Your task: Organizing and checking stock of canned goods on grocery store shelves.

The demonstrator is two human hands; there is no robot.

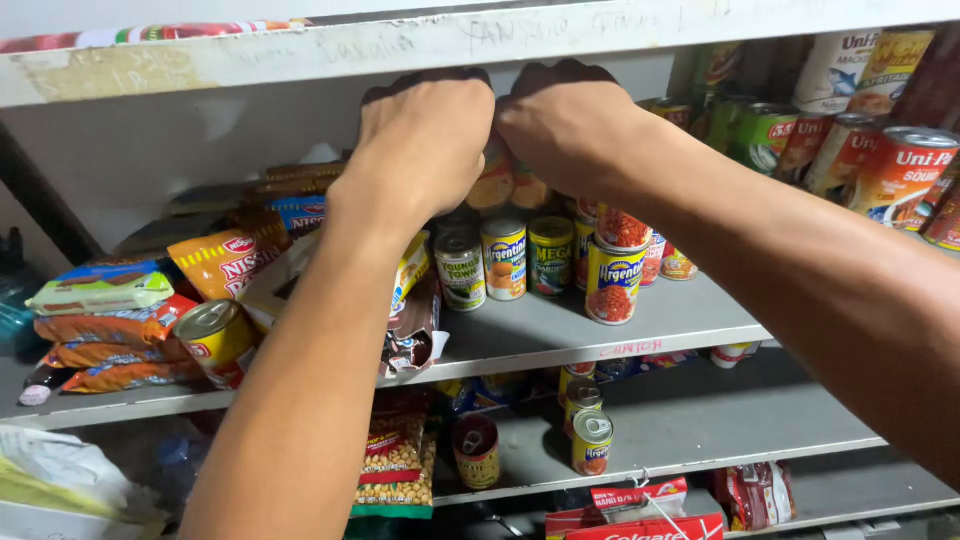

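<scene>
Both hands work at stacking cans: the left hand [425,135] and right hand [565,125] are closed together around orange-labelled cans [495,185] at twelve o'clock on the shelf [560,330]. Next calls for setting them squarely atop the standing row of cans [505,260].

Orange-labelled cans [497,185] stacked atop upright tins, middle shelf, mostly hidden behind clenched hands.

Grey metal shelf [560,330] carries upright tin cans [505,260], snack packets [105,330] and a tipped can [215,340].
</scene>
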